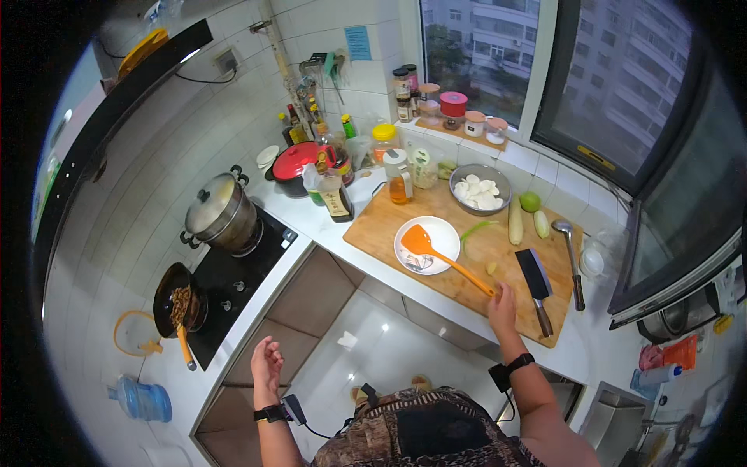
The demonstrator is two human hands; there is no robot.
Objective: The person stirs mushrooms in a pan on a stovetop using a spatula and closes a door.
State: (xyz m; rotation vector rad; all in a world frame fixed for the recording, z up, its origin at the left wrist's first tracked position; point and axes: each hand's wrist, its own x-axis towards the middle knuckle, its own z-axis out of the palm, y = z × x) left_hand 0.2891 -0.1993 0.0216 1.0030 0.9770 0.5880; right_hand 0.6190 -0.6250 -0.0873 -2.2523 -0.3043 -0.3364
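My right hand (503, 306) is at the front edge of the wooden cutting board (373, 225), its fingers around the handle end of an orange spatula (458, 265). Whether they grip it is unclear. The spatula's blade rests on a white plate (442, 232), which also holds small scraps. Over the floor near the cabinet fronts, my left hand (268, 359) is empty, fingers loosely curled and apart. Right of my right hand lies a cleaver (534, 274) with a dark blade and wooden handle. A small yellowish piece (491, 268) and a green scallion piece (475, 229) lie near the plate.
A wok (169, 309) with browned food and a lidded steel pot (219, 204) stand on the black cooktop (233, 280). A bowl of white slices (481, 190), a ladle (569, 251), a peeled long vegetable (516, 222) and several bottles line the counter. The open window sash (677, 192) juts in at right.
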